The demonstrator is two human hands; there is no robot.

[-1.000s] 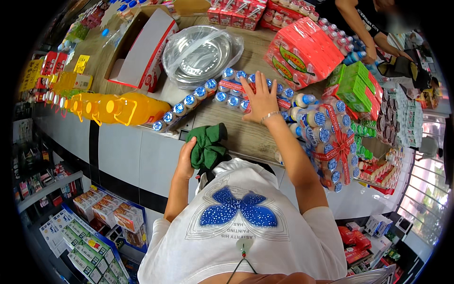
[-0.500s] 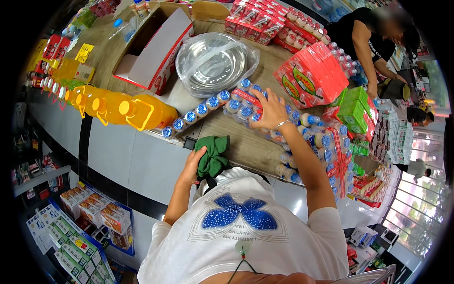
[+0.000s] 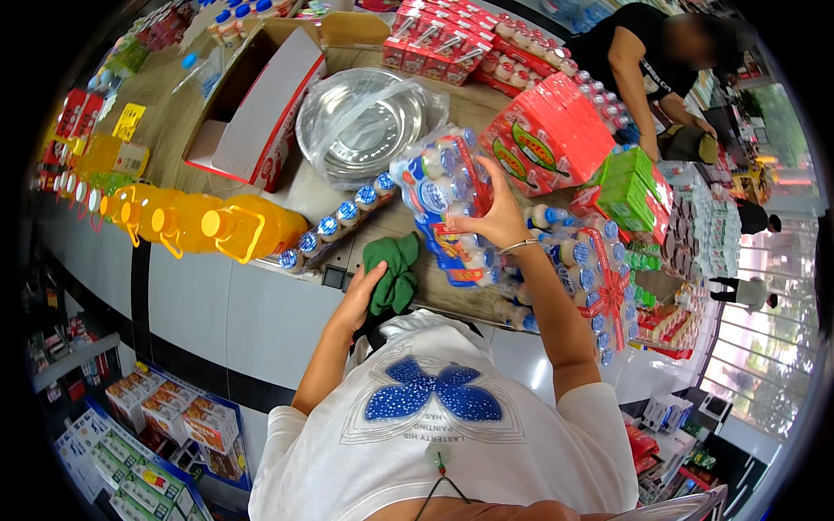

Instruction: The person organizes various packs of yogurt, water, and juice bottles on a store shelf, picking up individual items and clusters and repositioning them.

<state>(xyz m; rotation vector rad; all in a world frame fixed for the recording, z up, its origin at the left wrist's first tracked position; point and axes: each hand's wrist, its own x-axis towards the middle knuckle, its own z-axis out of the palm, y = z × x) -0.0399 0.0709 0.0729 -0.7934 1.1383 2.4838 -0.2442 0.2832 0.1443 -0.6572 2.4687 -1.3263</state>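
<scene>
A shrink-wrapped pack of small drink bottles (image 3: 439, 208) with blue caps is tilted on its side above the wooden table, gripped by my right hand (image 3: 502, 213) at its right side. My left hand (image 3: 352, 300) holds a bunched green cloth (image 3: 393, 273) at the table's front edge. Just beyond the cloth, a slanting row of blue-capped small bottles (image 3: 327, 227) stands on the tabletop. More wrapped bottles (image 3: 573, 253) stand to the right of my right wrist, partly hidden by my forearm.
Large orange juice jugs (image 3: 261, 227) line the left front edge. Behind lie an open carton (image 3: 261, 117) and plastic-wrapped metal basins (image 3: 382, 130). Red drink packs (image 3: 549, 135) and green packs (image 3: 630, 187) are to the right. Another person (image 3: 638, 69) leans over at the far right.
My right hand has lifted the bottle pack from the tabletop and tipped it, showing its labelled side. The green cloth stays in my left hand. The whole view has shifted slightly.
</scene>
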